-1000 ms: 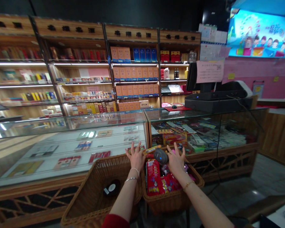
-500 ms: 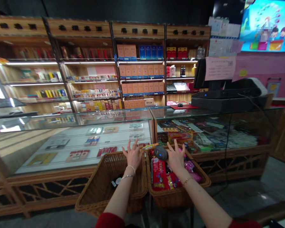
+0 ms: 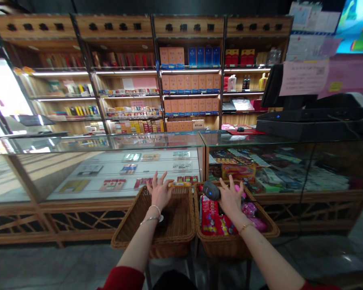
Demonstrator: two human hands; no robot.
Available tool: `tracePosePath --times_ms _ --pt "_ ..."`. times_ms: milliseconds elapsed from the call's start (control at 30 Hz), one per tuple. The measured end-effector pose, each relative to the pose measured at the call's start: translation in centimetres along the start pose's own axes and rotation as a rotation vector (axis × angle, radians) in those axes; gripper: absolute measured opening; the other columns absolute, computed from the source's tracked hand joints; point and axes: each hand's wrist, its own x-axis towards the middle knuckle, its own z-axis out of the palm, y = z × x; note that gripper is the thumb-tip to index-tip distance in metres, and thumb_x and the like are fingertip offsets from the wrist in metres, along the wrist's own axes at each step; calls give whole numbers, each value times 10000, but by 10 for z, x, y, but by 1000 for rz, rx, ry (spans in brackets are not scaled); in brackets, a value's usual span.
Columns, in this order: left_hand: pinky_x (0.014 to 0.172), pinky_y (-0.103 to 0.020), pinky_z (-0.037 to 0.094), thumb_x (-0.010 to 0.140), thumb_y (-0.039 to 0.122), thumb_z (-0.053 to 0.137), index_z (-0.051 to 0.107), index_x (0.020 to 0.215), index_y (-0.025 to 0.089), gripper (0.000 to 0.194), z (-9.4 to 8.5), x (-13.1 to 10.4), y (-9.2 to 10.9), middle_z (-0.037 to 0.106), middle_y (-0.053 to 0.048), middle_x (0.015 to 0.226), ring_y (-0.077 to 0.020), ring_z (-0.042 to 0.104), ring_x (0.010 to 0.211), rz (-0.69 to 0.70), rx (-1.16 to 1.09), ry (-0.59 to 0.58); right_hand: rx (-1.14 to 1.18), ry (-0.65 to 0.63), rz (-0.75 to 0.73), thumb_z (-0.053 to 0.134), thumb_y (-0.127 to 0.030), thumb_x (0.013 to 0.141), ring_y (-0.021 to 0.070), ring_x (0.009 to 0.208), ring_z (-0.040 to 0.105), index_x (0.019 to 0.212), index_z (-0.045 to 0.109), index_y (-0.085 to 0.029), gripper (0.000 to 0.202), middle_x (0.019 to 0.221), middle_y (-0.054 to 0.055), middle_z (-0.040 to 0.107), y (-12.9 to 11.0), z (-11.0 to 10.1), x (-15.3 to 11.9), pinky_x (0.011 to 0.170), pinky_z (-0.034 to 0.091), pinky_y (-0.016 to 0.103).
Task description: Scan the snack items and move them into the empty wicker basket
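Note:
My left hand [image 3: 161, 194] is above the left wicker basket [image 3: 124, 229], pinching one end of a slim yellow-orange packet [image 3: 180, 184] between thumb and finger while the other fingers spread upward. Over the right wicker basket [image 3: 276, 231], my right hand [image 3: 230, 196] grips a dark grey barcode scanner [image 3: 211, 191] whose head points left toward the packet. Red snack packets [image 3: 209, 213] and pink wrapped packets [image 3: 255, 221] fill that right basket. A small dark item with a white part lies in the left basket, mostly hidden behind my left wrist.
Behind the baskets runs a glass display counter [image 3: 115, 161] with flat packs inside. A monitor [image 3: 272, 86] on a dark base stands on its right side, a cable hanging down. Shelves of boxes [image 3: 190, 83] line the back wall.
My left hand has shifted left with the packet, away from the scanner and over the left basket. My right hand still holds the scanner. The camera view has turned somewhat left.

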Motion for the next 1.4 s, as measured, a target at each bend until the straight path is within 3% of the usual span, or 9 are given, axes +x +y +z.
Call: tracePosePath --times_ms 133,300,500,967,1400 --pt "1202 -647 61 859 353 605 727 1076 357 249 -2 -2 -16 521 18 1507 -342 207 1509 -1 20 8 -6 11 -8 520 -205 843 356 1514 156 1115 722 -253 342 1523 4 472 1 3 0 1164 -15 678" --pt "1186 -678 83 871 344 587 727 1090 390 264 -1 -3 -28 525 33 1504 -343 210 1505 -14 38 -79 -10 22 -6 510 -198 841 351 1516 151 1104 725 -259 346 1521 2 476 1 5 0 1164 -15 675" --pt "1139 -751 125 869 343 595 535 1398 365 533 4 0 -30 363 -41 1613 -393 152 1513 -147 118 -50 8 20 2 514 -210 844 348 1511 170 1102 724 -270 338 1516 -10 481 1 3 -1 1167 -4 677" --pt "1159 -730 110 876 526 560 441 1485 264 673 12 3 13 315 -98 1630 -407 117 1520 -113 103 -100 -4 63 29 582 -231 822 340 1518 150 1106 714 -264 315 1509 -1 493 21 11 -1 1164 -4 674" --pt "1177 -705 99 882 599 489 381 1517 213 751 31 0 65 280 -117 1641 -370 67 1538 -54 77 -249 -25 112 77 596 -200 826 325 1505 188 1089 717 -264 297 1489 6 521 41 5 -4 1159 17 670"
